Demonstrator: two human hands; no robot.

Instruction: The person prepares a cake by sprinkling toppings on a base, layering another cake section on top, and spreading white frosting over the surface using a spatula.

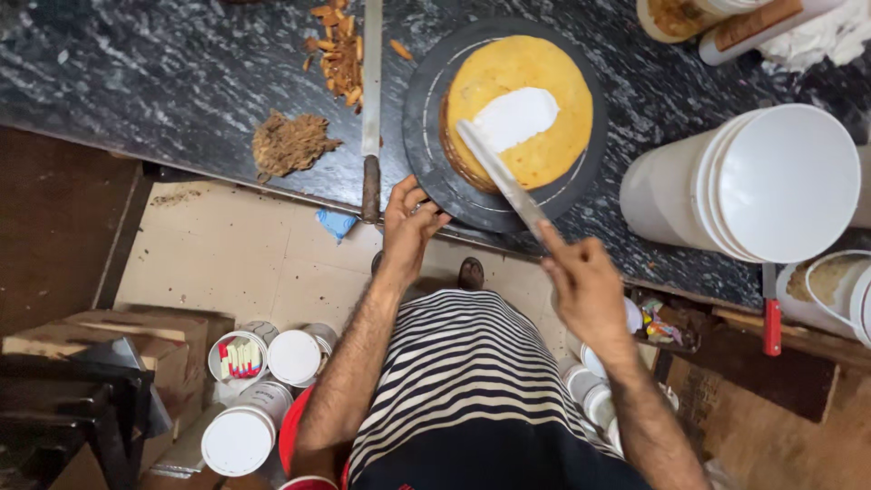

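Note:
A round yellow sponge cake [535, 136] sits on a dark round turntable [426, 136] on the black marble counter. A patch of white cream [515, 118] lies on its top. My right hand [585, 286] grips a long metal spatula [499, 177] whose blade reaches over the cake to the cream. My left hand [408, 222] rests on the near rim of the turntable, fingers curled on its edge.
A long knife [371, 109] lies left of the turntable beside cake trimmings [340, 50] and a crumb pile [288, 143]. A stack of white buckets [753, 186] stands right. A red-handled tool [771, 318] and several white tubs [263, 390] are below the counter.

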